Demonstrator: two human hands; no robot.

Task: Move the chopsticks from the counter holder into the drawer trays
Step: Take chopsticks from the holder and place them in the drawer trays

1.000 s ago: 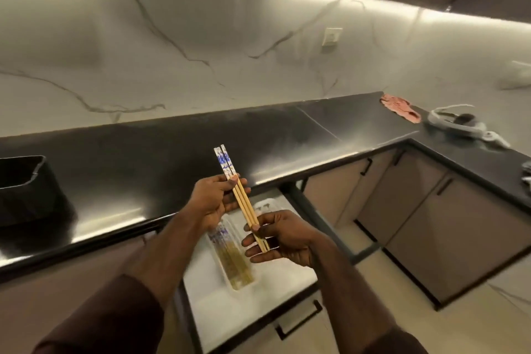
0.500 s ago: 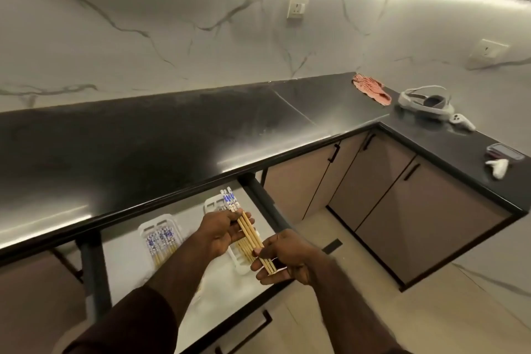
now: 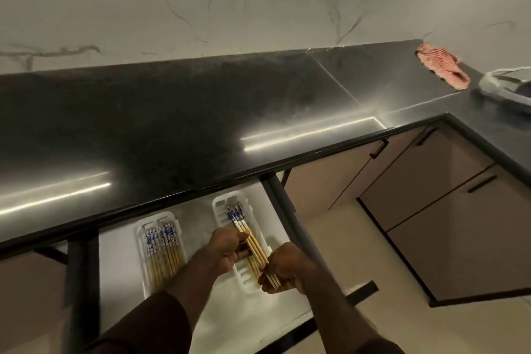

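Observation:
A pair of wooden chopsticks [image 3: 254, 244] with blue-and-white tops lies across both my hands, just above the right white tray [image 3: 222, 204] in the open drawer [image 3: 120, 241]. My left hand [image 3: 228, 247] grips them near the upper part. My right hand [image 3: 283, 270] pinches their thin lower ends. The right tray holds other chopsticks under my hands. The left white tray [image 3: 142, 256] is filled with several chopsticks. The counter holder is out of view.
The black counter [image 3: 201, 123] overhangs the back of the drawer. A pink striped cloth [image 3: 442, 67] and a white device [image 3: 508, 86] lie at the far right of the counter. Brown cabinet doors [image 3: 431, 181] stand to the right, above a beige floor.
My view has tilted down toward the drawer. Both hands have lowered the chopsticks from counter height to just over the right tray.

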